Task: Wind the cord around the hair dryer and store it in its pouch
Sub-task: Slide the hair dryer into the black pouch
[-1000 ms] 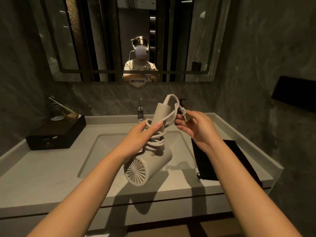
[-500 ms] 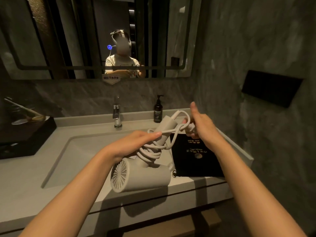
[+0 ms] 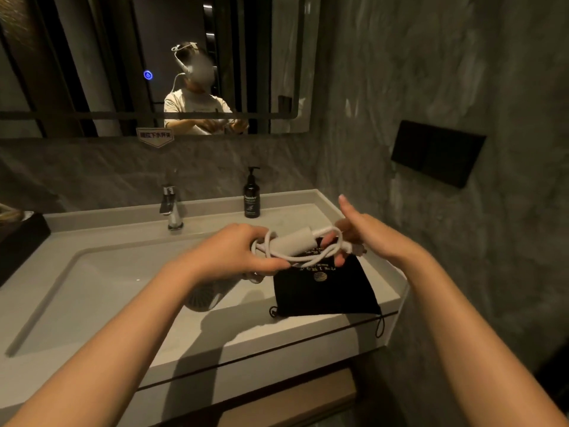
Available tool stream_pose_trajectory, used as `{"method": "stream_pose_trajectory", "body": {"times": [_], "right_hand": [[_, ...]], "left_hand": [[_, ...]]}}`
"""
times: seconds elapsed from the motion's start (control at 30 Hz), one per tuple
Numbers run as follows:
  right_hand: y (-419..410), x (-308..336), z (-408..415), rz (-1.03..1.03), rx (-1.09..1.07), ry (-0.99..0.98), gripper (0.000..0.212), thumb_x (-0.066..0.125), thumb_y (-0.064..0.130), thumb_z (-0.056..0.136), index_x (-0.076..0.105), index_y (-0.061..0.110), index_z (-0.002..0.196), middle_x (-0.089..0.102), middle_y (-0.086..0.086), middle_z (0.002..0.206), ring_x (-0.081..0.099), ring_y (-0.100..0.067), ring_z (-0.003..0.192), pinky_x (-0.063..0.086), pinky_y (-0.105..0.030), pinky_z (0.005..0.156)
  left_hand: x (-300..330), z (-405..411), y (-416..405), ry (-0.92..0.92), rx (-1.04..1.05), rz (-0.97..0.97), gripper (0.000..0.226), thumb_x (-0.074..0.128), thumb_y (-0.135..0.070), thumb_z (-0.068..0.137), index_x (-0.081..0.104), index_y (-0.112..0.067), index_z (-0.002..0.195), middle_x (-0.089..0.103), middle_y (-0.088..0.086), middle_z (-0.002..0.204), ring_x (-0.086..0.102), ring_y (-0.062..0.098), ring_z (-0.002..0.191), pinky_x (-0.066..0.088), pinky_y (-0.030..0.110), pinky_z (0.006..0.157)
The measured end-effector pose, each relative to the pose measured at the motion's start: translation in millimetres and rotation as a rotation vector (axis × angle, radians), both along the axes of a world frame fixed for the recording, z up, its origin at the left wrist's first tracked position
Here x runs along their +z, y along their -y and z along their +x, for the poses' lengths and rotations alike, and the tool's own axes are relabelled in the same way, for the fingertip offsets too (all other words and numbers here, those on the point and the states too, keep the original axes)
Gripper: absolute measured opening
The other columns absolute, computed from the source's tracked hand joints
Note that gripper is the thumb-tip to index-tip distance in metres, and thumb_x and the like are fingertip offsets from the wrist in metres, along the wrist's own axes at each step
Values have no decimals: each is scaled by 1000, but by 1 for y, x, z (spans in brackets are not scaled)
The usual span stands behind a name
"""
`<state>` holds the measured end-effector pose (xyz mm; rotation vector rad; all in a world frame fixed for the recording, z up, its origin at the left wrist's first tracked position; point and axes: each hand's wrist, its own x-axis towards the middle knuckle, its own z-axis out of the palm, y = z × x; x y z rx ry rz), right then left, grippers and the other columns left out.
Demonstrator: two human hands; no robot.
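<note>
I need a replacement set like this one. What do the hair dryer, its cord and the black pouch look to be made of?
Hair dryer: likely matte plastic, pale grey, smooth and unreflective.
Cord: probably rubber or PVC sheathing, white, bending in soft loops.
Pouch: apparently soft woven fabric, black, lying flat and creased with gold print and a drawstring.

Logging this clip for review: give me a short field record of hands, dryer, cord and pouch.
left hand: grips the hair dryer at its handle
right hand: holds the cord end, thumb up
cord: looped around the handle
pouch: black, flat on the counter, empty as far as visible
stage: winding, not yet stored
</note>
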<state>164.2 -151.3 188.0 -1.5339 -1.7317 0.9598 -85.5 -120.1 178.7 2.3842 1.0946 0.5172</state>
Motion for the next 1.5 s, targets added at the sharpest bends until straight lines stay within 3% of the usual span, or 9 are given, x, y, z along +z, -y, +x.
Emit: {"method": "stream_pose_trajectory", "body": {"times": [0.2,0.43,0.67,0.83,0.97,1.13,1.27,1.4,1.5], "right_hand": [[-2,15,-6,-143,50,319,103,21,93,64,75,7,83,74,-13,71,73,-34,75,57,-38,77],[-10,3,-23,-165,137,561,75,45,82,72,68,14,93,74,-7,79,71,-20,65,57,-31,66],[-29,-33,-34,67,-65,384,37,56,58,78,62,26,95,70,1,84,66,-16,73,52,-38,68],[-44,-47,-24,141,-253,293,34,61,55,81,62,25,97,62,10,75,58,-3,65,42,-24,59],[-45,-53,-12,144,-299,236,27,64,47,85,64,23,98,60,11,71,56,4,58,39,-12,55],[-40,-63,-8,123,-307,214,30,64,48,84,63,24,102,62,11,77,58,-3,66,44,-21,63],[-35,-69,2,-37,-269,105,31,65,45,85,63,17,97,69,0,74,62,-10,64,50,-29,63],[-38,-77,4,-162,-204,-34,28,70,33,81,59,12,97,69,-8,84,66,-26,77,55,-42,71],[-39,-82,2,-181,-266,-278,63,74,47,75,48,17,125,67,-6,96,65,-22,75,57,-42,65]], "left_hand": [[-9,33,-6,-291,-71,632,50,67,-42,78,52,-23,122,60,2,102,59,24,89,29,27,65],[-18,37,-51,-244,-262,911,52,80,-30,67,59,-17,113,62,5,85,58,26,71,37,32,60],[-24,44,-106,-178,-423,944,55,76,-39,72,56,-17,119,62,5,93,59,25,79,48,39,66],[-17,45,-140,-123,-422,964,102,77,-59,61,36,-20,146,50,6,139,41,26,133,20,43,116],[-11,41,-152,249,-210,601,109,61,-77,65,21,-25,151,24,5,157,15,23,147,11,49,119],[-15,66,-155,711,110,-323,93,78,-45,70,30,-26,148,43,-7,134,45,12,122,38,26,97],[-31,77,-161,775,71,-372,46,84,-31,69,68,-27,112,63,-1,113,61,16,104,52,44,94],[-44,95,-146,805,4,-321,33,83,-39,62,71,-40,93,71,0,106,65,19,101,53,44,93],[-49,103,-139,817,-9,-266,33,83,-32,68,71,-36,98,70,-7,101,65,11,96,53,40,92]]}}
